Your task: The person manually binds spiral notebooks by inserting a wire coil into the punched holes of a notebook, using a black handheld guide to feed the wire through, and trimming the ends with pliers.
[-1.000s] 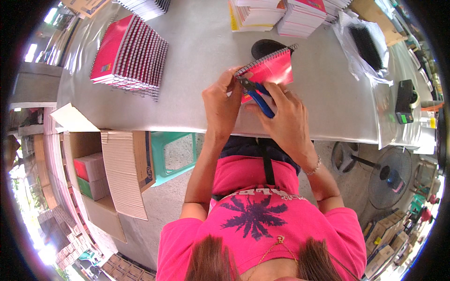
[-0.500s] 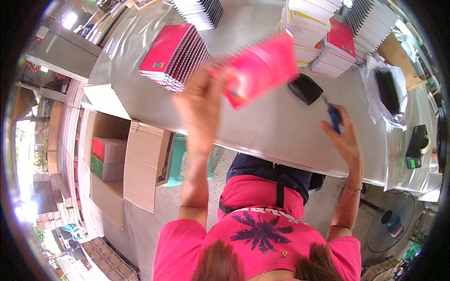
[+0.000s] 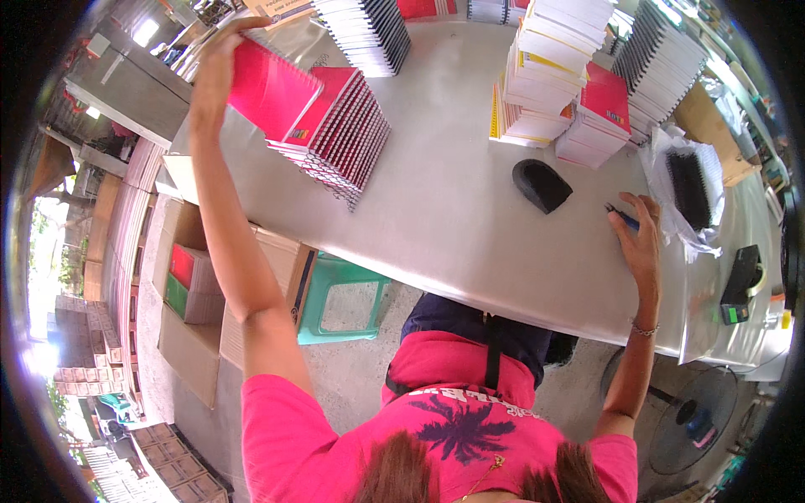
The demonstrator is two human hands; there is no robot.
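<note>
My left hand (image 3: 216, 74) is at the far left of the table, closed on the edge of a red spiral notebook (image 3: 270, 90). That notebook is tilted and overlaps the top of a stack of red spiral notebooks (image 3: 342, 138); whether it rests on the stack I cannot tell. Over the right part of the table, my right hand (image 3: 642, 243) has its fingers curled round small blue-handled pliers (image 3: 624, 216), their tip pointing away to the left. A black rounded block (image 3: 541, 186) lies on the tabletop to the left of the pliers.
Tall stacks of white-paged notebooks (image 3: 545, 67) and black-spiral notebooks (image 3: 662, 63) stand at the back right. Black wire coils (image 3: 692, 189) lie on plastic wrap, near a tape dispenser (image 3: 742, 285). Below left are an open carton (image 3: 189, 352) and a green stool (image 3: 312, 314); a fan (image 3: 692, 419) stands lower right.
My left hand has carried the red notebook left and away, from mid-table to the stack. My right hand has shifted slightly right and nearer, still holding the pliers.
</note>
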